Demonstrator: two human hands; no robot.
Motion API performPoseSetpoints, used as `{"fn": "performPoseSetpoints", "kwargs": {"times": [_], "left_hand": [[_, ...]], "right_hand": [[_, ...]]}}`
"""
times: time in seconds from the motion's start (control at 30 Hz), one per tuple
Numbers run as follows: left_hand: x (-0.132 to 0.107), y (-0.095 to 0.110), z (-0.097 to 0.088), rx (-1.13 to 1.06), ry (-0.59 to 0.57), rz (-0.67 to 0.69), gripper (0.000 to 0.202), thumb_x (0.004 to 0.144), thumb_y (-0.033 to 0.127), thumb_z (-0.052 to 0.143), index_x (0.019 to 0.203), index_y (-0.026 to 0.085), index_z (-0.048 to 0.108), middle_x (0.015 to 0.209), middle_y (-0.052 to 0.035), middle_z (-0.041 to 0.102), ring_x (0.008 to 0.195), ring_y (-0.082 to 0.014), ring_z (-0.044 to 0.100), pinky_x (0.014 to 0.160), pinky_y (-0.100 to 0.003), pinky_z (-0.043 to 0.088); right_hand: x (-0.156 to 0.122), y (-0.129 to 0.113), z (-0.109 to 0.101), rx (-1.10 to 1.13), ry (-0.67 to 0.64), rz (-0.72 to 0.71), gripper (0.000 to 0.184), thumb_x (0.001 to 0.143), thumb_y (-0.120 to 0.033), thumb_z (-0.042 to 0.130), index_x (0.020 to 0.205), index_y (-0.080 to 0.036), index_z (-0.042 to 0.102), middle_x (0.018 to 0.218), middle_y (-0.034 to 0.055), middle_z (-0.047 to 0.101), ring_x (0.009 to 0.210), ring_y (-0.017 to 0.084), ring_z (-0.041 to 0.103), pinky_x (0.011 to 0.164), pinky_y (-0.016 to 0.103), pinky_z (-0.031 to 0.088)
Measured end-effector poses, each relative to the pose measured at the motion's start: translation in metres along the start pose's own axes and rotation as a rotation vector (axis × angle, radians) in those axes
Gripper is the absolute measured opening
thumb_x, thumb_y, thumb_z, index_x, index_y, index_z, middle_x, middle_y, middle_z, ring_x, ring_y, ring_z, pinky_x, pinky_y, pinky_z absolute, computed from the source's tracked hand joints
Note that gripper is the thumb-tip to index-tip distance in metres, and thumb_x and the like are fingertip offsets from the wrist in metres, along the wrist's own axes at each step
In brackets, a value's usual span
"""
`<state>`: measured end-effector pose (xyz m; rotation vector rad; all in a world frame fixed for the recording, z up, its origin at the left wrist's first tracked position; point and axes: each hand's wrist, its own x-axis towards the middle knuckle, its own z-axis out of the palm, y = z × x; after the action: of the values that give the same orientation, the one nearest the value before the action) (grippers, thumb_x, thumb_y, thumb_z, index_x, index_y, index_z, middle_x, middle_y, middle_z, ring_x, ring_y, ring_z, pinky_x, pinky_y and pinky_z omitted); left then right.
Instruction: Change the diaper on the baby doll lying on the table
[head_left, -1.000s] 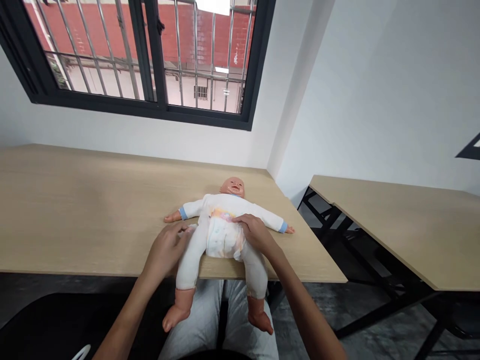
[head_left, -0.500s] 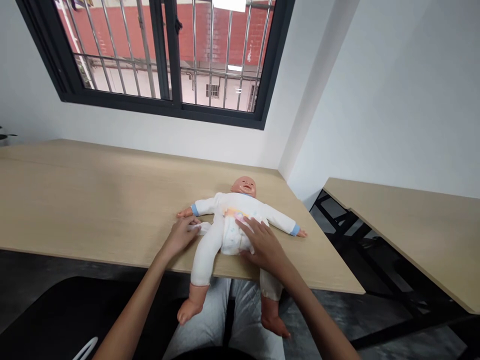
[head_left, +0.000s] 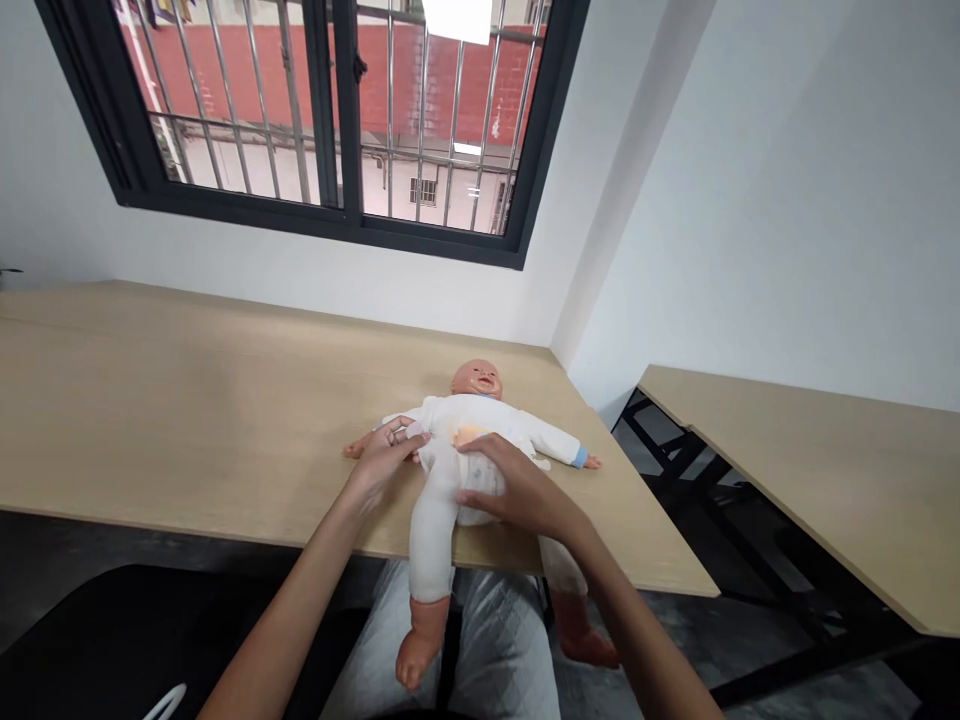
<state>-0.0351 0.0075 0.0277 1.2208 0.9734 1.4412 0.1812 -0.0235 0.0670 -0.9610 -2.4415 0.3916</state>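
A baby doll in a white suit with blue cuffs lies on its back on the table, its legs hanging over the near edge. Around its hips is a white diaper with a coloured front band. My left hand is beside the doll's hip on the left, pinching a white side flap of the diaper between thumb and fingers. Over the diaper's front rests my right hand, its thumb spread from the curved fingers. That hand hides part of the diaper and the leg on the right.
The wooden table runs along the wall below a barred window. A second table with a black frame stands to the right across a gap. A black chair is at lower left.
My left hand has moved up and inward, bringing the white flap toward the diaper's front. My right hand has shifted slightly left with its fingers more curved. The doll's legs have shifted to the right.
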Motion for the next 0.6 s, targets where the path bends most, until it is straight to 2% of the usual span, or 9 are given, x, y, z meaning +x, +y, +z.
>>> {"fn": "performPoseSetpoints", "kwargs": {"times": [0.07,0.1,0.2,0.23,0.3,0.43,0.6], "left_hand": [[0.003,-0.001,0.008,-0.042,-0.029,-0.006,0.029,0.065,0.034,0.075,0.082,0.016,0.062,0.074,-0.002,0.063,0.065,-0.0134,0.057,0.06,-0.023,0.044],[0.004,-0.001,0.011,-0.059,-0.042,-0.008,0.028,0.065,0.034,0.075,0.082,0.016,0.062,0.076,-0.0027,0.064,0.068,-0.0144,0.059,0.063,-0.024,0.045],[0.004,-0.003,0.008,-0.101,-0.051,-0.003,0.028,0.066,0.034,0.075,0.083,0.016,0.062,0.08,-0.0034,0.065,0.076,-0.0147,0.061,0.071,-0.024,0.047],[0.003,-0.005,0.005,-0.113,-0.044,0.0,0.03,0.066,0.033,0.076,0.085,0.016,0.061,0.08,-0.0026,0.065,0.076,-0.014,0.061,0.073,-0.025,0.048],[0.002,-0.01,-0.002,-0.132,-0.019,0.008,0.037,0.062,0.03,0.079,0.09,0.018,0.059,0.08,-0.0002,0.064,0.076,-0.0124,0.061,0.076,-0.025,0.048],[0.001,-0.026,-0.011,-0.138,0.011,0.007,0.048,0.054,0.021,0.082,0.094,0.02,0.057,0.085,0.0017,0.062,0.079,-0.0114,0.061,0.079,-0.025,0.048],[-0.001,-0.038,-0.004,-0.103,0.022,0.001,0.032,0.06,0.024,0.077,0.085,0.019,0.058,0.08,0.0012,0.063,0.076,-0.0125,0.06,0.074,-0.025,0.049]], "right_hand": [[0.024,-0.009,0.015,-0.096,0.072,0.026,0.051,0.076,-0.049,0.069,0.116,-0.018,0.058,0.114,0.0121,0.061,0.107,0.03,0.055,0.095,0.044,0.042],[0.036,-0.009,0.023,-0.113,0.088,0.057,0.046,0.077,-0.045,0.069,0.11,-0.015,0.06,0.109,0.0135,0.062,0.104,0.03,0.055,0.092,0.043,0.042],[0.067,0.001,0.039,-0.042,0.097,0.135,0.011,0.083,-0.022,0.059,0.088,-0.014,0.064,0.091,0.0123,0.064,0.09,0.026,0.057,0.081,0.037,0.042],[0.074,0.007,0.041,0.0,0.088,0.142,0.009,0.083,-0.016,0.056,0.081,-0.014,0.064,0.085,0.0103,0.065,0.083,0.023,0.056,0.077,0.034,0.041],[0.081,0.019,0.043,0.085,0.061,0.135,0.014,0.082,-0.013,0.053,0.072,-0.015,0.063,0.073,0.0055,0.064,0.07,0.018,0.054,0.068,0.029,0.039],[0.082,0.035,0.043,0.263,0.023,0.12,0.023,0.085,-0.028,0.054,0.069,-0.016,0.065,0.064,0.0,0.063,0.059,0.012,0.05,0.056,0.023,0.036],[0.08,0.038,0.046,0.433,0.045,0.148,0.03,0.081,-0.042,0.06,0.072,-0.015,0.068,0.072,0.0032,0.069,0.063,0.014,0.056,0.06,0.024,0.041]]}}
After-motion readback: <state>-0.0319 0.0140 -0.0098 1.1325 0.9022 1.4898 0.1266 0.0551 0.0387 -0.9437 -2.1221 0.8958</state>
